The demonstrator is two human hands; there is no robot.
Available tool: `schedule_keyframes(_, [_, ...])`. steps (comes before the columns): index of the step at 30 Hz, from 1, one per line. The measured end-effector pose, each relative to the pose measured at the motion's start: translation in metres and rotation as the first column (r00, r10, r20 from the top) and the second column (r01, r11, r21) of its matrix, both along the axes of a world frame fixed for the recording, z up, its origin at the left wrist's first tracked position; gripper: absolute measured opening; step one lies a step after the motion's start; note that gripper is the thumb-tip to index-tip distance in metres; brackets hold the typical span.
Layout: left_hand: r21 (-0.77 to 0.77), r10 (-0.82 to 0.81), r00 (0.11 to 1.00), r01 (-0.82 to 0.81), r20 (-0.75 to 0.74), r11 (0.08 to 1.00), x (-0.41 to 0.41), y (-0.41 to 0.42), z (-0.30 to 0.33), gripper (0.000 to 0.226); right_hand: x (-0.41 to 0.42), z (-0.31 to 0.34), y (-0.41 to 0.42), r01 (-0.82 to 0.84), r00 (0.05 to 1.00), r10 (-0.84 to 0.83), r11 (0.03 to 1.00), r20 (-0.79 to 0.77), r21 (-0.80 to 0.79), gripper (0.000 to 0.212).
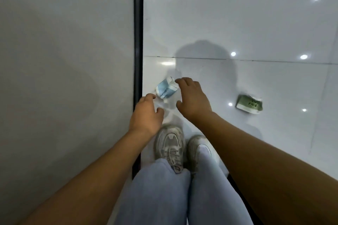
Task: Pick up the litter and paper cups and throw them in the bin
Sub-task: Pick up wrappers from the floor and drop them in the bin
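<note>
Crumpled blue paper cup (166, 89) on glossy tile between loosely spread, empty left hand (146, 113) and right hand (192, 97)

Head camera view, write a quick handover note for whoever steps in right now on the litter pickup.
Left hand: open, low by the blue paper cup, no grip yet.
Right hand: open, fingers spread just right of that cup, holding nothing.
Blue cup lies crushed on the white floor near the dark strip. Green paper cup lies further right, untouched.
Done: nothing picked up.
Left: grab both cups, bin them. No bin in view.
</note>
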State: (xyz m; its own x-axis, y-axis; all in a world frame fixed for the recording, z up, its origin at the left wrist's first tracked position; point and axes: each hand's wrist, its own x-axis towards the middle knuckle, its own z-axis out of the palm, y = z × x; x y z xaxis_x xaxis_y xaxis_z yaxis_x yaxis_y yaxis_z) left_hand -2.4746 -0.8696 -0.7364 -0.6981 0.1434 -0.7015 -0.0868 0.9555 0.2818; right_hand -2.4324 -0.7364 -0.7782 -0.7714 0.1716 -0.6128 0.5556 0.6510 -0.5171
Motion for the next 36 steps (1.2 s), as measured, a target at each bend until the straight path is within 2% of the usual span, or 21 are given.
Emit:
schedule_keyframes(3, [-0.003, 0.054, 0.999, -0.054, 0.005, 0.999, -0.006, -0.006, -0.044, 0.046, -0.017, -0.049, -0.011, -0.071, 0.997, 0.071, 0.997, -0.039, -0.010, 0.074])
schedule_keyframes(6, [0.013, 0.106, 0.994, -0.106, -0.025, 0.994, -0.008, -0.013, -0.072, 0.045, -0.021, -0.084, -0.024, -0.249, 0.966, 0.250, 0.968, -0.064, 0.026, 0.081])
schedule_keyframes(8, [0.042, 0.130, 0.990, -0.128, -0.046, 0.991, -0.009, -0.016, -0.084, 0.044, -0.018, -0.099, -0.030, -0.322, 0.940, 0.329, 0.943, -0.086, 0.085, 0.077])
schedule_keyframes(10, [0.066, 0.136, 0.989, -0.132, -0.062, 0.989, -0.009, -0.018, -0.090, 0.043, -0.013, -0.106, -0.034, -0.317, 0.931, 0.338, 0.936, -0.136, 0.153, 0.063])
schedule_keyframes(13, [0.079, 0.152, 0.988, -0.148, -0.037, 0.986, -0.009, -0.016, -0.092, 0.044, -0.006, -0.103, -0.034, -0.195, 0.964, 0.213, 0.973, -0.160, 0.123, 0.054])
schedule_keyframes(19, [0.244, 0.272, 0.952, -0.300, 0.143, 0.922, 0.003, 0.006, -0.049, 0.036, 0.022, -0.049, -0.021, -0.073, 0.983, 0.075, 0.997, -0.169, 0.023, 0.060])
schedule_keyframes(21, [0.272, 0.267, 0.941, -0.317, 0.206, 0.908, 0.010, 0.017, -0.025, 0.041, 0.035, -0.020, -0.014, -0.018, 0.986, 0.017, 1.000, -0.164, -0.004, 0.061])
schedule_keyframes(25, [0.301, 0.170, 0.955, -0.241, 0.245, 0.923, 0.023, 0.042, 0.018, 0.043, 0.060, 0.030, -0.002, 0.087, 0.982, -0.092, 0.996, -0.164, -0.036, 0.064])
schedule_keyframes(28, [0.281, 0.075, 0.981, -0.123, 0.177, 0.952, 0.032, 0.064, 0.038, 0.043, 0.080, 0.053, 0.010, 0.162, 0.978, -0.166, 0.986, -0.129, -0.041, 0.075])
schedule_keyframes(32, [0.228, -0.049, 0.996, 0.031, 0.075, 0.973, 0.039, 0.087, 0.045, 0.044, 0.108, 0.059, 0.037, 0.273, 0.962, -0.273, 0.960, -0.013, 0.065, 0.077])
schedule_keyframes(36, [0.218, -0.169, 0.985, 0.158, 0.035, 0.963, 0.041, 0.100, 0.027, 0.044, 0.127, 0.036, 0.079, 0.317, 0.936, -0.340, 0.926, 0.088, 0.207, 0.074])
